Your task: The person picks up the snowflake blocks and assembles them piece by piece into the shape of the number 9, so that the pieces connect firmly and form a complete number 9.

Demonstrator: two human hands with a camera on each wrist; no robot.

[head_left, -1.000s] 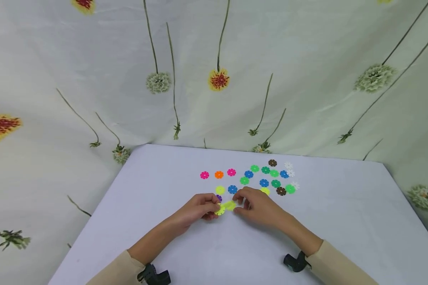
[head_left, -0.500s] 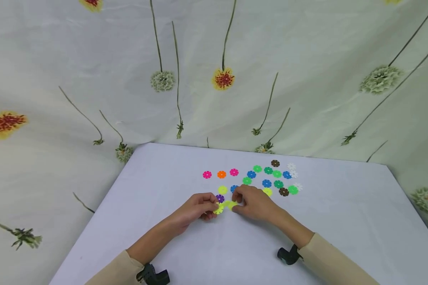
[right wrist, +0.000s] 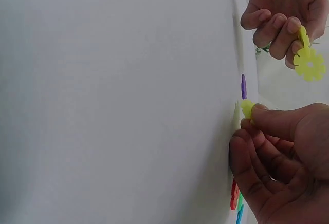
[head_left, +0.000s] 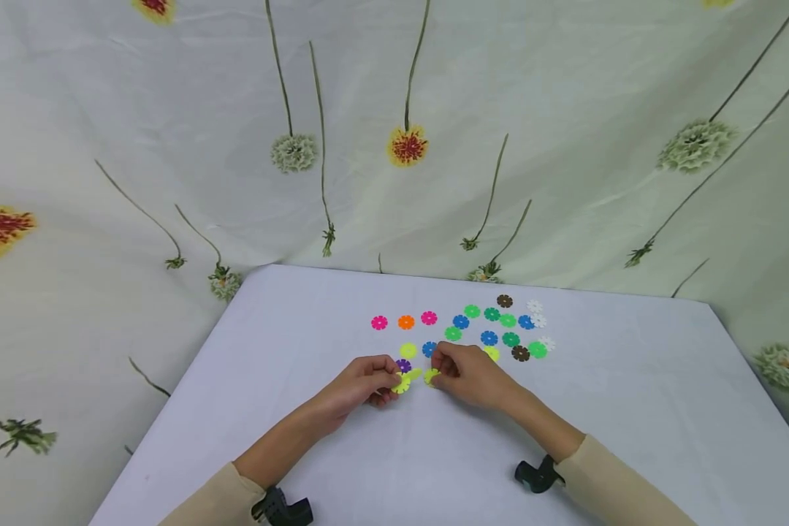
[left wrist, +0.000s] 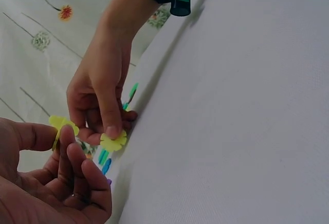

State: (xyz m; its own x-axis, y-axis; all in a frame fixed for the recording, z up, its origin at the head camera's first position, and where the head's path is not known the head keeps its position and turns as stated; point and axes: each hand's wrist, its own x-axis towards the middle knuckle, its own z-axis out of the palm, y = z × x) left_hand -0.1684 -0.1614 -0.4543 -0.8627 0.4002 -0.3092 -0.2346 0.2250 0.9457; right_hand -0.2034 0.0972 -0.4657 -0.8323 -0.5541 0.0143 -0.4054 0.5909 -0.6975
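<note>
My left hand (head_left: 367,381) pinches a pair of yellow notched flower discs (right wrist: 309,63) between thumb and fingers. The two discs are slotted together at an angle, as the right wrist view shows. Opposite it, my right hand (head_left: 472,372) pinches a single yellow flower disc (left wrist: 113,141) by its edge, with thumb and forefinger. A small gap separates this disc from the joined pair. Both hands are just above the white table. Close behind the left fingertips lies a purple disc (head_left: 404,365), and a loose yellow disc (head_left: 408,351) lies a little farther back.
Beyond my hands, several loose discs are spread on the white table (head_left: 289,321): pink (head_left: 379,322), orange (head_left: 405,322), blue (head_left: 489,337), green (head_left: 511,339), brown (head_left: 520,353) and white (head_left: 534,306). A flower-printed cloth (head_left: 381,204) hangs behind the table's back edge.
Half a second ago the right fingers were at the right end of the yellow discs, which looked continuous. Now one disc is apart in the right hand, with a gap to the left hand's pair.
</note>
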